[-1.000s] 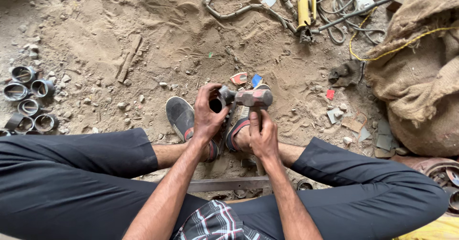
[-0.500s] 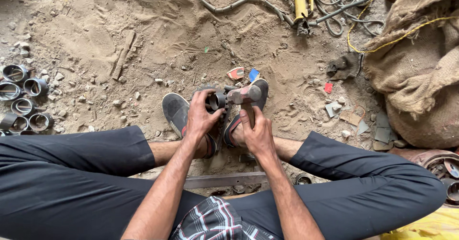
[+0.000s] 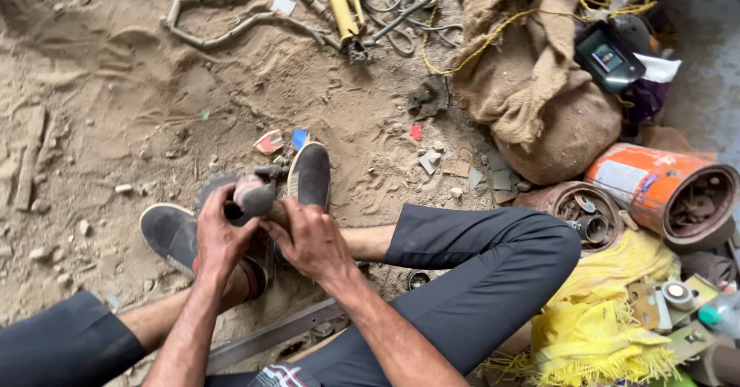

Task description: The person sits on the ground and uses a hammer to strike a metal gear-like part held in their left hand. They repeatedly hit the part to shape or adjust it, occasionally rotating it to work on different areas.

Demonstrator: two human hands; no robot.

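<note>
a hammer head (image 3: 254, 194), dull grey with a reddish worn face, sits between the two hands just above the person's feet, low in the middle-left of the view. its handle is hidden inside the right hand (image 3: 312, 240), whose fingers are wrapped tight around it just below the head. the left hand (image 3: 220, 237) is closed against the near side of the hammer head, fingers curled around a small dark part (image 3: 231, 211) pressed there; what that part is cannot be told.

both hands hover over a pair of dark slip-on shoes: the right shoe (image 3: 310, 175) points up and away just beyond the hammer head, the left shoe (image 3: 171, 233) lies off to the left, toe out. dark trouser legs (image 3: 478, 271) spread to either side. a flat metal bar (image 3: 277, 333) lies on the ground under the forearms.

the ground is loose sandy dirt (image 3: 116, 140) strewn with pebbles and small scraps of red and blue (image 3: 281, 140). farther out, at the top, a bent length of rebar (image 3: 231, 28), a yellow-handled tool (image 3: 343, 9) and a tangle of grey cable (image 3: 401, 1). to the right a burlap sack (image 3: 532, 86) with yellow cord, an orange cylindrical housing (image 3: 663, 190) on its side, a rusty round motor part (image 3: 578, 210) and yellow cloth (image 3: 601, 325).
</note>
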